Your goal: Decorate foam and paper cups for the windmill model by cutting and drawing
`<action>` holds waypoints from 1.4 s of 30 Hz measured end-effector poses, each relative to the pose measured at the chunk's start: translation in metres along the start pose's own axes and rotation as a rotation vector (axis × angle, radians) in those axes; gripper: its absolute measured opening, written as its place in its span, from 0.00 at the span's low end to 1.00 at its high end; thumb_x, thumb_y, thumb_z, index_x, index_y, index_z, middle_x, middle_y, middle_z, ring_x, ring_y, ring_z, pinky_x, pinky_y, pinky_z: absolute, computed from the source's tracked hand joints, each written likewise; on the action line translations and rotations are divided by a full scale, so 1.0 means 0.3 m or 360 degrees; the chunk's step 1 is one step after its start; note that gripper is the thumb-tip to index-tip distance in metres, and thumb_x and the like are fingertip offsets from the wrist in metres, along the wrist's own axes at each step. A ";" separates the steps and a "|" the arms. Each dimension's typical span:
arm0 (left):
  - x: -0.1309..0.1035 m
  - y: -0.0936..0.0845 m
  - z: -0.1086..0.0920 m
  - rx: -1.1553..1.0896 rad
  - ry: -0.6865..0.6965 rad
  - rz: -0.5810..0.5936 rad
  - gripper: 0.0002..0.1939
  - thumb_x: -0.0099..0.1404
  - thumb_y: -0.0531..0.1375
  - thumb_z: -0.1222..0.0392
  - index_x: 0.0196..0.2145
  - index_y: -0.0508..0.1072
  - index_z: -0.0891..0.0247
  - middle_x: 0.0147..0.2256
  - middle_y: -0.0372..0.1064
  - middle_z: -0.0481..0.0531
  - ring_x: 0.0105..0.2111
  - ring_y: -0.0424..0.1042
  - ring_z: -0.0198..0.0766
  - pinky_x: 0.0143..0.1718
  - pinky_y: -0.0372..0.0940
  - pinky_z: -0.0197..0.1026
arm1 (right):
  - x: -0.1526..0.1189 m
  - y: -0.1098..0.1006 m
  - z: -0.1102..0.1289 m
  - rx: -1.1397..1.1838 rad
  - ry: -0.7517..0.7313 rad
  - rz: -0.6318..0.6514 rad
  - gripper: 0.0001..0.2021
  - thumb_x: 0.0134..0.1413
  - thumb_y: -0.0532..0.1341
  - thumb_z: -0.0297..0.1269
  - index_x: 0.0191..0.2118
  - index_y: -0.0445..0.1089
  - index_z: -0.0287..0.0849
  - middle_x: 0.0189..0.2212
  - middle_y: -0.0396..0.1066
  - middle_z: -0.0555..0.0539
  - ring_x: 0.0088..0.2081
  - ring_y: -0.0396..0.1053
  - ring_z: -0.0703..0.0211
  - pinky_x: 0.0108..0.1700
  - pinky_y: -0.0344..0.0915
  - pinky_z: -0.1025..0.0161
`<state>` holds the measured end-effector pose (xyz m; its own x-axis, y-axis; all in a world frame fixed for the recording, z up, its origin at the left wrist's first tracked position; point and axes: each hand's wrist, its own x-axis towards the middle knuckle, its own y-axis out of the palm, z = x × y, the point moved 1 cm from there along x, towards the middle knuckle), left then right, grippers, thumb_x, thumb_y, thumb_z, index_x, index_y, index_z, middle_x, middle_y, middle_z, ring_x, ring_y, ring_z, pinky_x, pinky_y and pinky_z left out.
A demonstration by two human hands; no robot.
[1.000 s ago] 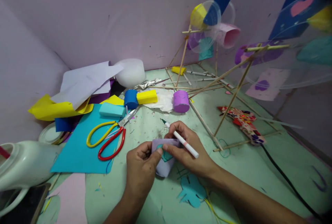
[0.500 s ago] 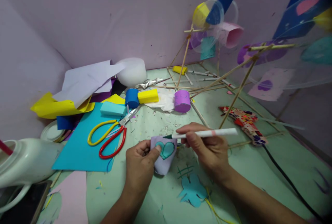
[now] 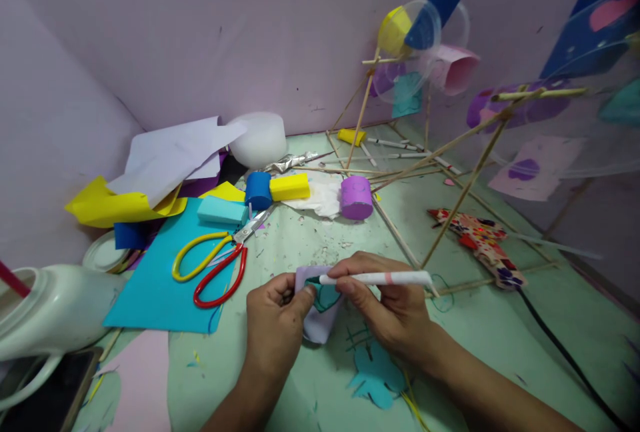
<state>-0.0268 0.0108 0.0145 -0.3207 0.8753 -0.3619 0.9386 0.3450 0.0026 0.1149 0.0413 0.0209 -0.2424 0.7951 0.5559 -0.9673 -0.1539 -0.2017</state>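
My left hand [image 3: 280, 309] pinches the left side of a small pale lilac paper piece [image 3: 319, 327], low in the middle of the head view. A teal heart [image 3: 327, 297] outlined in green shows on that paper, partly covered by my fingers and the pen. Between the fingers and thumb of my right hand [image 3: 395, 299] is a white marker [image 3: 385, 278], lying almost level. Its green tip is at the upper left part of the paper, by my left thumb. Below my right hand lies a teal paper cutout [image 3: 377, 375].
Scissors [image 3: 240, 239] lie on blue paper [image 3: 150, 285] at the left, near a white jug [image 3: 65, 309]. Blue, yellow and purple paper pieces [image 3: 357, 197] sit behind my hands. A stick frame [image 3: 465, 199] with hanging paper and a patterned corded tool [image 3: 480, 242] are at the right.
The marker tip has moved from the paper's top edge down and left, beside my left thumb. My right hand now covers more of the heart. The view has shifted slightly.
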 end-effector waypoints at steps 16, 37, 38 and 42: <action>0.000 -0.006 0.008 0.0048 0.0010 0.0000 0.09 0.43 0.65 0.59 0.23 0.77 0.68 0.17 0.69 0.48 0.19 0.61 0.31 0.19 0.56 0.32 | -0.003 0.005 -0.008 0.0002 0.0139 -0.0031 0.05 0.53 0.60 0.28 0.33 0.74 0.40 0.25 0.74 0.48 0.25 0.71 0.62 0.27 0.68 0.65; 0.005 -0.011 0.018 -0.0040 -0.0013 -0.0024 0.09 0.44 0.67 0.61 0.26 0.78 0.68 0.19 0.73 0.47 0.21 0.66 0.32 0.22 0.62 0.32 | -0.002 -0.017 -0.011 -0.0081 0.0187 -0.0067 0.05 0.54 0.59 0.29 0.31 0.73 0.38 0.22 0.72 0.48 0.24 0.69 0.62 0.26 0.67 0.65; 0.006 -0.010 0.017 -0.0050 -0.0019 -0.0031 0.09 0.44 0.67 0.61 0.25 0.78 0.68 0.19 0.72 0.47 0.21 0.66 0.32 0.22 0.62 0.32 | -0.002 -0.017 -0.012 -0.0089 0.0184 -0.0065 0.05 0.54 0.59 0.29 0.31 0.73 0.38 0.22 0.72 0.48 0.24 0.69 0.62 0.26 0.66 0.65; 0.005 -0.008 0.015 -0.0065 -0.0035 -0.0040 0.10 0.43 0.67 0.60 0.25 0.78 0.68 0.18 0.72 0.47 0.21 0.67 0.33 0.23 0.62 0.33 | -0.003 -0.013 -0.015 -0.0086 0.0195 -0.0049 0.05 0.54 0.59 0.29 0.30 0.73 0.39 0.22 0.72 0.48 0.24 0.69 0.62 0.26 0.67 0.65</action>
<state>-0.0289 0.0099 0.0097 -0.3411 0.8587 -0.3825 0.9240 0.3810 0.0313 0.1193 0.0440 0.0177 -0.1986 0.8651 0.4606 -0.9679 -0.0992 -0.2309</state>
